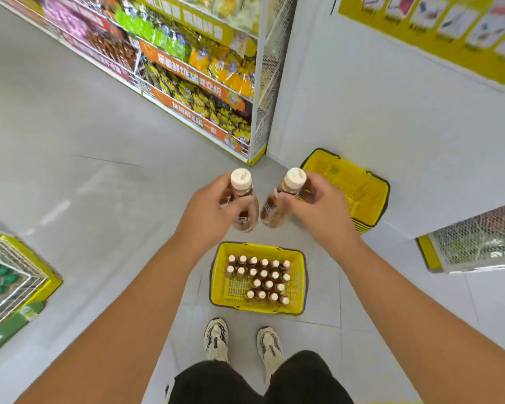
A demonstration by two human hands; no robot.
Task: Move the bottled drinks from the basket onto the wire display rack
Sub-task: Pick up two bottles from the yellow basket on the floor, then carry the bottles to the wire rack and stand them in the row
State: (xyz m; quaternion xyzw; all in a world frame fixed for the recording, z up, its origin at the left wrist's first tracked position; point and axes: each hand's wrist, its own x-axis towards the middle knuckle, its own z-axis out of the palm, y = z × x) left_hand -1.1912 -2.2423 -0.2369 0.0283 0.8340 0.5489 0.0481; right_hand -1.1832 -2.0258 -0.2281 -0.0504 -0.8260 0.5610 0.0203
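Above the floor (pixel 85 158), the left hand (pixel 209 209) has its fingers curled around one brown bottled drink (pixel 243 199), and the right hand (pixel 315 208) has its fingers curled around a second bottle (pixel 283 196); both bottles are white-capped, held close together and tilted slightly apart at the caps. Directly below the hands, a yellow basket (pixel 216 281) rests on the floor just ahead of the person's shoes (pixel 216 339), with the remaining bottles (pixel 263 279) standing upright toward its right side. A second yellow basket (pixel 359 188) leans against the wall, and wire racks (pixel 478 243) show at the right and left edges.
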